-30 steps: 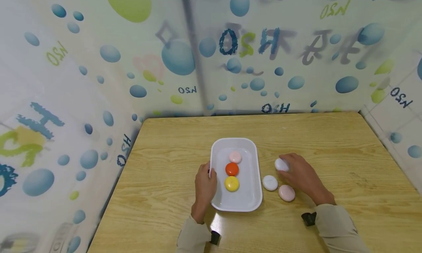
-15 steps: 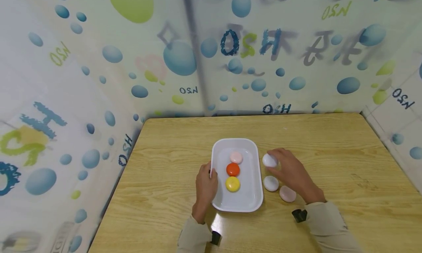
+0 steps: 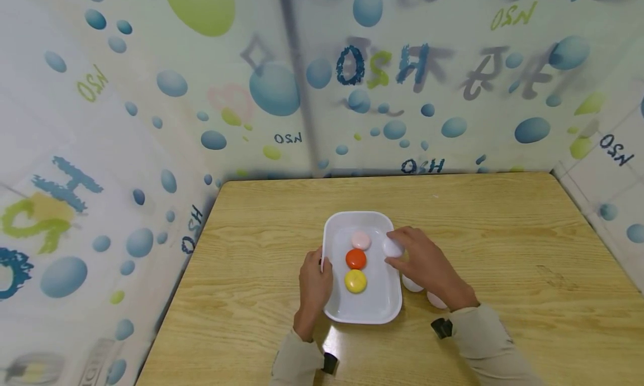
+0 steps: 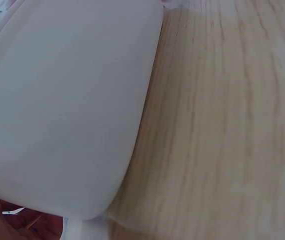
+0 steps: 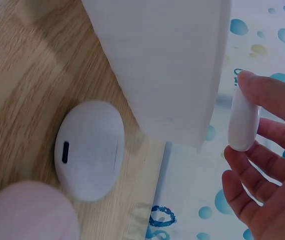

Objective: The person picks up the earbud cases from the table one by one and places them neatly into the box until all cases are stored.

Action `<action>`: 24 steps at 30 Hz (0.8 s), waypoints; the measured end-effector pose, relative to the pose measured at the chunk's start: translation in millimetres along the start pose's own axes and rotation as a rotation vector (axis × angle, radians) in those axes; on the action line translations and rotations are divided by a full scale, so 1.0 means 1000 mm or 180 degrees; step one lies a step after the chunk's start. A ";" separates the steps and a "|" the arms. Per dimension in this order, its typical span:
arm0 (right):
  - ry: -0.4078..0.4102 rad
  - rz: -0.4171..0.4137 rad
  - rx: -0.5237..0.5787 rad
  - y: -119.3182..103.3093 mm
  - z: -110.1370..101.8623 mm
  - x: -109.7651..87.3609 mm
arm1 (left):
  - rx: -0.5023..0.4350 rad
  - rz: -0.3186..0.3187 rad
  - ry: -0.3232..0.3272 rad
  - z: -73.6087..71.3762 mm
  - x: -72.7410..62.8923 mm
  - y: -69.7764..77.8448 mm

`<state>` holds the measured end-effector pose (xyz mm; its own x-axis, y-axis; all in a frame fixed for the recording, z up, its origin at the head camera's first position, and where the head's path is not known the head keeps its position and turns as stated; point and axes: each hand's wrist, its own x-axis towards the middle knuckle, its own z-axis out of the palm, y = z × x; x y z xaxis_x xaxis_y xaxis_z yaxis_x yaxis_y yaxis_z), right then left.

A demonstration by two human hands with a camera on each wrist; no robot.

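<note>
My left hand (image 3: pixel 315 280) grips the left rim of a white rectangular tray (image 3: pixel 372 308), thumb over the edge; the tray's outer wall (image 4: pixel 72 110) fills much of the left wrist view. In the tray a pale pink round case (image 3: pixel 360 240), an orange-red one (image 3: pixel 355 258) and a yellow one (image 3: pixel 355 281) lie in a column. My right hand (image 3: pixel 427 260) pinches a smooth white round case (image 5: pixel 243 120) between thumb and fingers, over the tray's right rim. It stands edge-on in the right wrist view.
Right of the tray, partly behind my right hand, a second white round case (image 5: pixel 90 150) with a dark slot in its side rests on the wooden table (image 3: pixel 503 224). A pink round case (image 5: pixel 30 215) lies beside it. A patterned wall stands behind.
My right hand has carried the white round case leftward from the table to over the tray's right side. My left hand has kept its grip on the tray.
</note>
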<state>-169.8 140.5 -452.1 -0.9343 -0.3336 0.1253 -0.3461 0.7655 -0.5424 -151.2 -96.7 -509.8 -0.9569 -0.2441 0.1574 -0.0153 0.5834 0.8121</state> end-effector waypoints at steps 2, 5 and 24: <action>-0.0029 -0.0008 -0.0045 -0.003 0.002 0.001 | -0.0001 -0.0015 -0.0007 0.000 0.000 0.000; -0.0084 -0.0022 -0.0118 -0.007 0.006 0.003 | -0.0006 -0.0028 -0.0006 0.000 0.000 0.000; -0.0339 -0.0251 -0.0272 -0.011 0.032 0.004 | -0.0016 0.0084 0.0075 0.000 0.000 -0.002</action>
<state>-167.0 113.4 -471.9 -0.8913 -0.4475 0.0734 -0.4282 0.7771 -0.4612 -151.5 -98.1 -511.4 -0.9498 -0.2470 0.1918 0.0113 0.5858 0.8104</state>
